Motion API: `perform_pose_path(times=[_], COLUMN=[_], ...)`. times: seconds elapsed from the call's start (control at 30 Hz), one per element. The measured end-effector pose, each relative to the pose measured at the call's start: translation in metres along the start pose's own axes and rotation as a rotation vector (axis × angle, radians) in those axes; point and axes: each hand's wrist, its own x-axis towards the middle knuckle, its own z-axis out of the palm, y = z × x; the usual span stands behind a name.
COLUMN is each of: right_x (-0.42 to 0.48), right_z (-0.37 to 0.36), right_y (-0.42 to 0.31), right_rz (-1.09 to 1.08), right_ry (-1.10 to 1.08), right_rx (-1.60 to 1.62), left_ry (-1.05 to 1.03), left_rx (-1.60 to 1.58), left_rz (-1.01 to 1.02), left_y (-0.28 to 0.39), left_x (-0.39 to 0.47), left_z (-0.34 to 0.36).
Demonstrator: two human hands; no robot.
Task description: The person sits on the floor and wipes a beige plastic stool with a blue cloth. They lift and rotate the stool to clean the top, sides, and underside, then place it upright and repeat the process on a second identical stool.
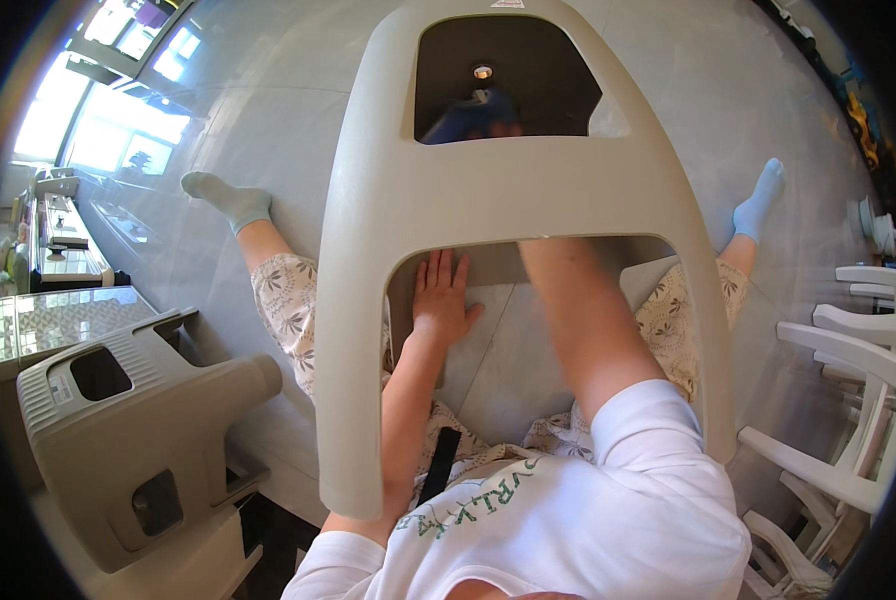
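Note:
A large beige-grey plastic frame with rounded edges [493, 187] stands between my spread legs, its two long sides reaching back towards me. Through its lower opening, my left hand [442, 300] lies flat with fingers spread against an inner panel, holding nothing. My right forearm goes through the same opening and under the crossbar. In the upper opening my right hand [504, 126] shows only as a blur at a dark blue object [467, 118], perhaps a tool; its grip cannot be made out. Just above that is a small bright round hole in the dark inner wall.
A similar beige-grey plastic piece with cutouts [185, 420] rests at the left, near a patterned glossy surface [80, 319]. White curved chair-like parts [845, 349] stand at the right. My socked feet are on the grey tiled floor [283, 120] at either side of the frame.

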Motion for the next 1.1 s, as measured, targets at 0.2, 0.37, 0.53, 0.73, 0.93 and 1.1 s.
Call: perform_pose_path(times=[0.2,0.37,0.53,0.73,0.93,1.1], right_x=[0.006,-0.039,-0.114,-0.202,-0.275,-0.258], right_z=[-0.106,-0.049,-0.096,-0.117,-0.151,-0.159], right_y=[0.026,0.074,0.035,0.007,-0.008,0.008], right_rz=[0.033,0.118,0.119,0.212,0.238,0.272], right_ry=[-0.367,0.032,-0.249,-0.333,-0.525,-0.498], right_rx=[-0.077,0.308,-0.077,0.187,0.504,0.993], left_ry=[0.021,0.050,-0.017,0.047,0.055,0.237], left_rx=[0.055,0.038,-0.024,-0.054,-0.045,-0.516], left_rz=[-0.015,-0.022,-0.043,-0.034,0.008,0.019], left_y=[0.003,0.006,0.000,0.007,0.016,0.003], left_x=[0.001,0.002,0.001,-0.016,-0.059,-0.103], left_z=[0.003,-0.006,-0.007,0.004,0.026,0.037])
